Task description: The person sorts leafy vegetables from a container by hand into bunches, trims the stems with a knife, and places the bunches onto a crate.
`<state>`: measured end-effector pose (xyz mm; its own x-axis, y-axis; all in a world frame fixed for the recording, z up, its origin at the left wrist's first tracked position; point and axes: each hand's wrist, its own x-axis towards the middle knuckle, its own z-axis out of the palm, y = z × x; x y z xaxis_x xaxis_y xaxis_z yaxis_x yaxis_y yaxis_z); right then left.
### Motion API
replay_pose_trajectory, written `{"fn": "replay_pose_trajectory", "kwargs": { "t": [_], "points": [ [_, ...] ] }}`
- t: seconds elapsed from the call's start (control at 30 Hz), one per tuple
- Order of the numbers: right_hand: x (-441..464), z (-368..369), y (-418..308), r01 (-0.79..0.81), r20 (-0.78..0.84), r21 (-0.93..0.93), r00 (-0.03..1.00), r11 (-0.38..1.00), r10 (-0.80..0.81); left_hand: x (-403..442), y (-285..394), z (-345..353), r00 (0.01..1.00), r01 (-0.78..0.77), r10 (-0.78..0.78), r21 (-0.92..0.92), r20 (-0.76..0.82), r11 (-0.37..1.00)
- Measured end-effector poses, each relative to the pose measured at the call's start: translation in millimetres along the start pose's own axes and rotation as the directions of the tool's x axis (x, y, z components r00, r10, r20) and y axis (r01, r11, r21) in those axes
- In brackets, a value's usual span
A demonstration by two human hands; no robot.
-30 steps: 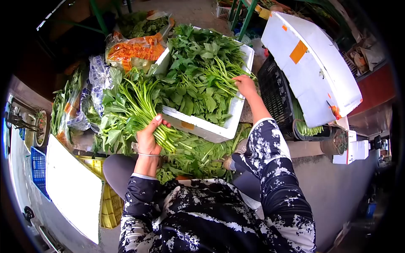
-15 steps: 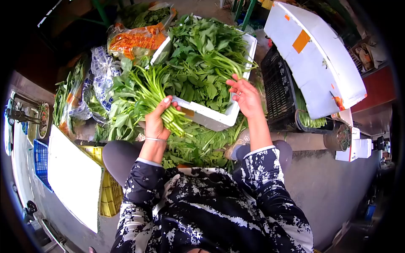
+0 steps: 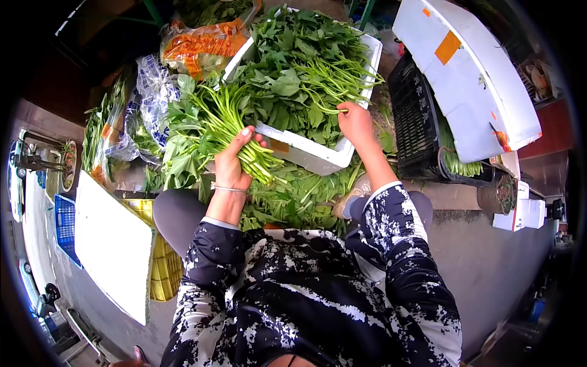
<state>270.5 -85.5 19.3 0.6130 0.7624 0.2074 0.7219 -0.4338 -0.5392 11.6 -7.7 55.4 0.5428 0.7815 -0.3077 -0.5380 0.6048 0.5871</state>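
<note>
My right hand (image 3: 356,125), fingers fanned a moment ago, now pinches a stem (image 3: 329,111) in the white foam box (image 3: 306,158). My feed shows both occupied: the left hand (image 3: 232,164) grips a leafy bundle (image 3: 220,120) beside the box.

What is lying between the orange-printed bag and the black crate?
The head view shows the white foam box filled with leafy greens, then a strip of floor with scattered leaves.
</note>
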Motion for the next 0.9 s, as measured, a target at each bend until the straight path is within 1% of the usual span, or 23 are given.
{"fn": "replay_pose_trajectory", "kwargs": {
  "t": [0.03, 0.07, 0.1, 0.13, 0.17, 0.2, 0.27, 0.3, 0.33, 0.4, 0.43, 0.47, 0.53, 0.6, 0.67, 0.73, 0.8, 0.83, 0.87, 0.9],
  "points": [
    [7, 12, 7, -0.133, 0.051, 0.191, 0.991, 0.972, 0.126, 1, -1, 0, 1.000, 0.001, -0.001, -0.009, -0.001, 1.000],
    [10, 20, 18, -0.133, 0.053, 0.189, 0.991, 0.973, 0.125, 3, -1, -2, 1.000, 0.002, -0.002, -0.011, -0.003, 1.000],
    [10, 21, 13, -0.358, 0.179, 0.525, 0.933, 0.772, 0.311, 5, -2, -4, 1.000, -0.010, 0.010, -0.014, -0.010, 1.000],
    [10, 23, 8, -0.530, 0.361, 0.739, 0.833, 0.416, 0.419, 6, -3, -6, 1.000, -0.022, 0.021, -0.019, -0.020, 1.000],
    [10, 27, 5, -0.431, 0.296, 0.838, 0.875, 0.336, 0.383, 7, -3, -7, 0.999, -0.022, 0.022, -0.023, -0.026, 1.000],
    [11, 29, 1, -0.435, 0.301, 0.834, 0.874, 0.338, 0.382, 6, -2, -8, 1.000, -0.007, 0.007, -0.020, -0.016, 1.000],
    [16, 29, -7, -0.444, 0.390, 0.895, 0.826, 0.044, 0.406, 7, -1, -9, 1.000, 0.007, -0.007, -0.018, -0.009, 1.000],
    [20, 30, -10, -0.460, 0.420, 0.888, 0.796, -0.014, 0.436, 9, -1, -10, 1.000, 0.007, -0.007, -0.025, -0.010, 1.000],
    [24, 34, -11, -0.463, 0.422, 0.886, 0.796, -0.014, 0.434, 10, -1, -11, 1.000, 0.005, -0.005, -0.032, -0.010, 0.999],
    [32, 40, -13, -0.441, 0.379, 0.897, 0.790, 0.016, 0.482, 9, -1, -11, 0.999, 0.002, -0.004, -0.035, -0.033, 0.999],
    [35, 42, -15, -0.403, 0.368, 0.914, 0.780, -0.043, 0.506, 10, 0, -12, 0.999, -0.006, 0.005, -0.026, -0.047, 1.000],
    [41, 45, -11, -0.395, 0.414, 0.906, 0.754, -0.152, 0.510, 10, 0, -13, 0.998, -0.017, 0.015, -0.017, -0.063, 1.000],
    [41, 40, -10, -0.399, 0.531, 0.841, 0.738, -0.366, 0.416, 9, 3, -13, 0.998, -0.003, 0.001, -0.041, -0.057, 0.999],
    [40, 40, -15, -0.428, 0.547, 0.833, 0.735, -0.350, 0.401, 10, 3, -17, 0.998, -0.010, 0.006, -0.048, -0.067, 0.999],
    [37, 40, -20, -0.394, 0.415, 0.906, 0.749, -0.155, 0.517, 9, 3, -17, 0.997, -0.009, 0.006, -0.038, -0.071, 0.999],
    [39, 44, -5, -0.397, 0.419, 0.904, 0.745, -0.161, 0.519, 8, 3, -18, 0.998, -0.006, 0.005, -0.023, -0.069, 1.000],
    [41, 47, 1, -0.437, 0.399, 0.898, 0.765, -0.047, 0.506, 9, 2, -19, 0.996, -0.015, 0.012, -0.024, -0.085, 1.000],
    [36, 41, -12, -0.418, 0.350, 0.908, 0.782, 0.016, 0.515, 7, 3, -18, 0.997, -0.005, 0.002, -0.031, -0.081, 0.999],
    [28, 37, -24, -0.424, 0.358, 0.905, 0.784, 0.016, 0.508, 8, 2, -18, 0.996, -0.004, 0.000, -0.049, -0.089, 0.999],
    [18, 30, -41, -0.354, 0.252, 0.920, 0.865, 0.171, 0.434, 8, 2, -19, 0.997, -0.009, 0.004, -0.066, -0.076, 0.998]
  ]
}}
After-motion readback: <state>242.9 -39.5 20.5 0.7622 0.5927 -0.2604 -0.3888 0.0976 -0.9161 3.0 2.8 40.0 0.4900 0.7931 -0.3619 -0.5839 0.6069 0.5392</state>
